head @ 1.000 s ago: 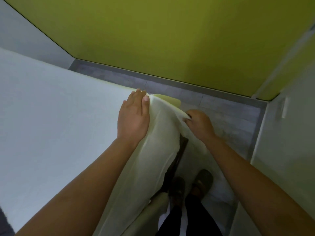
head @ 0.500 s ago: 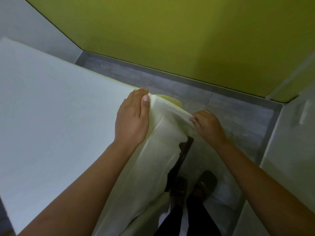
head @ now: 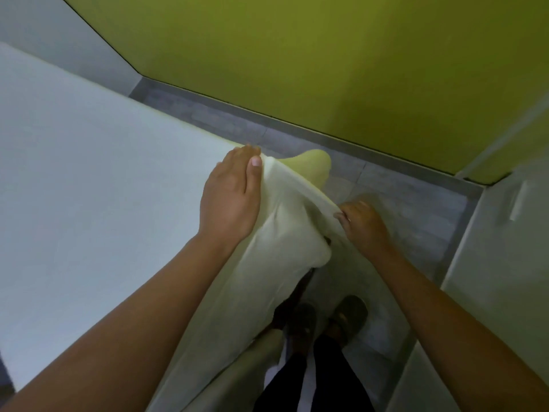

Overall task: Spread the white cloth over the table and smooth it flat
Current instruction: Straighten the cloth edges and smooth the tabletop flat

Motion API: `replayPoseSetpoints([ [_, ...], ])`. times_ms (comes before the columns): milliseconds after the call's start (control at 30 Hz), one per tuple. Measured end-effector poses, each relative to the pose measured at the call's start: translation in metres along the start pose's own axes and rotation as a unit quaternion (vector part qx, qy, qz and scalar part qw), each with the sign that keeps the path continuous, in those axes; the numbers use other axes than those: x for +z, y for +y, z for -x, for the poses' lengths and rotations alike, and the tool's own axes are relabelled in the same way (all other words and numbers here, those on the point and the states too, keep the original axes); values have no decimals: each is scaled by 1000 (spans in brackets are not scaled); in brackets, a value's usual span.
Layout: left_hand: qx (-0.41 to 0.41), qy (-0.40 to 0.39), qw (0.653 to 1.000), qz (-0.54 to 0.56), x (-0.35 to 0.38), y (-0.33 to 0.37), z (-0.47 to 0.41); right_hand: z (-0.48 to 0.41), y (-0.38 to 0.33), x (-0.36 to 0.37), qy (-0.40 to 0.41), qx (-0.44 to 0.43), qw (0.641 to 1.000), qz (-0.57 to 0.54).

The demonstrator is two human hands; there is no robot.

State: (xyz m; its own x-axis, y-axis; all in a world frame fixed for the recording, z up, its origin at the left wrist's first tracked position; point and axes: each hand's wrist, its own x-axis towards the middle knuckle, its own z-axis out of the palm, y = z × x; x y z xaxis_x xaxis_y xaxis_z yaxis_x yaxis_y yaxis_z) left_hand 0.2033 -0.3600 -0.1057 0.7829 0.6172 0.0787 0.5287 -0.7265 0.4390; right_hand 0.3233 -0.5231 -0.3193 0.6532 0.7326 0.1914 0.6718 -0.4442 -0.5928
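Head view, looking down. White cloth (head: pixel 89 188) lies across the whole left half of the frame, smooth and matte, with no creases on the flat part. The surface beneath is covered from sight. At frame centre the cloth turns over a corner and hangs down toward the lower middle in soft folds; a rounded bulge of it stands out just above centre, tinted yellowish.

Left hand (head: pixel 231 197): flat on the cloth at that corner, fingers straight and together, palm down, pressing.

Right hand (head: pixel 364 226): right of centre and lower than the left, fingers curled, pinching the hanging edge of the cloth and drawing it taut away from the corner.

Room: yellow-green wall (head: pixel 326 55) fills the top, plain and flat. Pale grey wall (head: pixel 59 40) at upper left. Grey tiled floor (head: pixel 401 209) runs between. White panel (head: pixel 505 248) at right edge, blurred. Dark shoes (head: pixel 349 318) and dark trousers (head: pixel 312 382) at bottom centre.
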Motion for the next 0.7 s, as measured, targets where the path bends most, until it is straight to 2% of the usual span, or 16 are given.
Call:
replayPoseSetpoints([
  [133, 4, 2, 1000, 6, 0, -1, -1, 13, 25, -3, -50, 69, 996, 37],
  [200, 6, 2, 1000, 10, -1, -1, -1, 18, 38, -13, -71, 75, 992, 66],
  [433, 7, 10, 1000, 18, 1, -2, -1, -8, 39, -50, -41, 108, 984, 137],
  [567, 9, 6, 1000, 17, 0, -2, -2, -20, 8, -45, -51, 225, 970, 80],
  [700, 24, 5, 1000, -1, 0, -3, -1, -17, -33, -34, -42, 233, 971, 15],
])
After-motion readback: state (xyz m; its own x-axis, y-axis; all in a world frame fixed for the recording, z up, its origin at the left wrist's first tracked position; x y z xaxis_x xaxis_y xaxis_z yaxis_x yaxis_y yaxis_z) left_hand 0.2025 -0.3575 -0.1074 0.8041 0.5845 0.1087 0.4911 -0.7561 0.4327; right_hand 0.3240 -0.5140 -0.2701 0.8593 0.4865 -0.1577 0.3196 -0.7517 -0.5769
